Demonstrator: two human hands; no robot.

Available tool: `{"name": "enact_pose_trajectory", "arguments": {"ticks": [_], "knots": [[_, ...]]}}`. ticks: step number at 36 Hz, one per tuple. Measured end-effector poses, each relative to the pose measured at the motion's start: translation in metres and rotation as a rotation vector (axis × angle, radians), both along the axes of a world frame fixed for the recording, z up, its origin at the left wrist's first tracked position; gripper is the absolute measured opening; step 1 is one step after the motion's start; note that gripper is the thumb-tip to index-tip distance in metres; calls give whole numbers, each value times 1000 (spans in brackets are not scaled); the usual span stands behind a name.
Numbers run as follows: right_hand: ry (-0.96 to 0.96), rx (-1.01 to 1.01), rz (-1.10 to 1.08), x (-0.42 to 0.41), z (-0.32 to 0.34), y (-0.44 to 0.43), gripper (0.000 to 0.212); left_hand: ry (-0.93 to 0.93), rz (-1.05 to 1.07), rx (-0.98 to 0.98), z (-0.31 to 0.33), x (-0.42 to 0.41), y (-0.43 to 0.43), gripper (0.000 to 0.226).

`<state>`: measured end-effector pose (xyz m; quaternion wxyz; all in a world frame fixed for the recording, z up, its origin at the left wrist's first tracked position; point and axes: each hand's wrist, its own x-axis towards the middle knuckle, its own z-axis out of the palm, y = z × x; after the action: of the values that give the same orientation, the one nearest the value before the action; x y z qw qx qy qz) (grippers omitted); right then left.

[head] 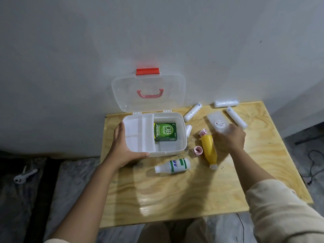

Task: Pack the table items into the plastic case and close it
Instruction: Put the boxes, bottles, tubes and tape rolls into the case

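- Plywood table (175,195) against a grey wall; packing is underway, early on.
- Plastic case (172,148) sits at table's far-left edge, lid (149,92) swung up & leaning on the wall, red latch (147,71) on top. White divider tray (138,132) fills the case's left part; green box (165,132) lies in the right part.
- Left hand (122,146) grips case's near-left corner, thumb over the front rim, steadying it.
- Right hand (229,139) blurred, fingers curled at the near end of a flat white packet (218,122); looks like a grasp, can't tell if closed on it yet.
- Still loose on the table: yellow bottle (208,151), white bottle (173,166), 2 pink tape rolls (197,150), several white gauze rolls (192,112).
- Next, prob.: lift packet, carry left into the open right part beside the green box, laid flat so bottles fit & lid can shut.
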<state>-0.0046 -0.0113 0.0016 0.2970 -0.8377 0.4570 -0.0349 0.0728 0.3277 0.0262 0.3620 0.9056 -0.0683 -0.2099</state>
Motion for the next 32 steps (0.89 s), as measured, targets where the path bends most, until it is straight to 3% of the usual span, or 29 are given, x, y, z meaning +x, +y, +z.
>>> {"name": "enact_pose_trajectory", "arguments": {"ticks": [4, 11, 17, 25, 32], "knots": [[-273, 163, -66, -7, 15, 7, 60, 3, -3, -5, 1, 0, 0, 146], [-418, 121, 406, -9, 44, 45, 65, 12, -10, -27, 3, 0, 1, 148], [-171, 15, 771, 13, 58, 82, 70, 5, -15, -54, 1, 1, 2, 149], [15, -240, 888, 49, 56, 114, 67, -27, -13, -93, -5, 3, 4, 148], [68, -190, 912, 58, 42, 131, 60, -55, -14, -144, -8, 4, 4, 144]]}}
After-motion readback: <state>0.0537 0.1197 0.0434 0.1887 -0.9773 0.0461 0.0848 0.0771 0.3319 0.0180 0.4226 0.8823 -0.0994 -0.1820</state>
